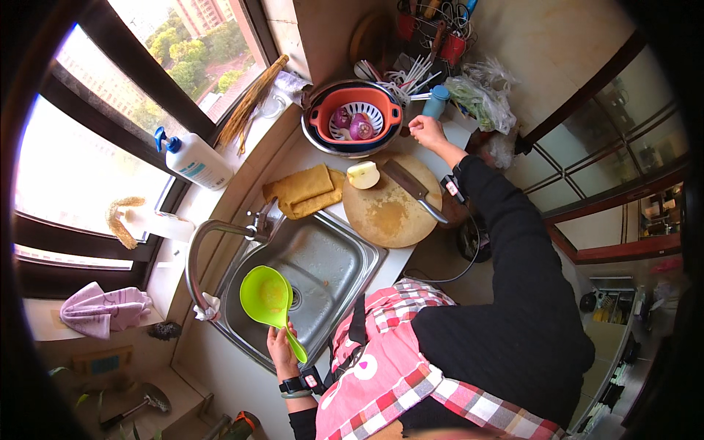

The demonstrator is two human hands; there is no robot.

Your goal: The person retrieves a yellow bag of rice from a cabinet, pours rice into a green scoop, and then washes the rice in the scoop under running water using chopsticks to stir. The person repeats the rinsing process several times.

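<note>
My left hand (pixel 280 353) grips the handle of a lime-green water dipper (pixel 258 292), held over the steel sink (pixel 334 238). The dipper's bowl faces up with something pale in it. Beyond the cutting board, my right hand (pixel 427 133) is raised beside a blue lidded bottle (pixel 437 100), fingers curled; what they hold, if anything, is hidden. On the round wooden board (pixel 389 224) lie a knife (pixel 408 183) and a cut half of a pale fruit (pixel 363 174). An orange colander (pixel 339 97) with purple onions (pixel 360 129) rests in a metal basin (pixel 357 153).
A curved faucet (pixel 192 260) arches over the sink's left side. Folded yellow cloths (pixel 302 189) lie between sink and board. A white pump bottle (pixel 196 163) and a straw brush (pixel 253 103) stand along the windowsill. Plastic bags (pixel 480 99) sit at the far right.
</note>
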